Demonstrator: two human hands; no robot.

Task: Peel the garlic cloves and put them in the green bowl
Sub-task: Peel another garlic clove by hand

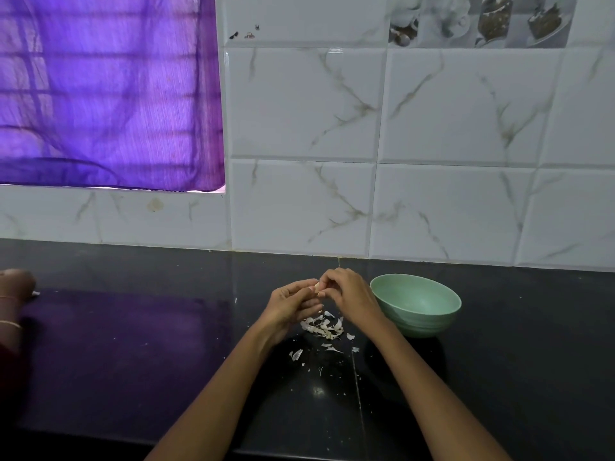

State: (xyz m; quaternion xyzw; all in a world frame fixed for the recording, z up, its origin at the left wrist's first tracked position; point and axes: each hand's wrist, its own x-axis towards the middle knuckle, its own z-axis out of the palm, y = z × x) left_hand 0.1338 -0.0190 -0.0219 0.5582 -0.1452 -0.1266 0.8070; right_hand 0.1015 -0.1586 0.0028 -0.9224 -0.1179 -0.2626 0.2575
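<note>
A pale garlic clove (316,287) is pinched between the fingertips of both hands, a little above the black counter. My left hand (293,304) grips it from the left and my right hand (349,292) holds it from the right, fingers curled over it. The green bowl (417,306) stands on the counter just right of my right hand; I cannot tell what lies inside it. A small heap of white garlic skins (324,326) lies on the counter right under my hands.
The black counter (133,344) runs up to a white tiled wall (432,161). A purple curtain (106,94) hangs at the upper left. Another person's arm with bangles (11,301) rests at the far left edge. Loose skin flakes (296,354) are scattered nearer me.
</note>
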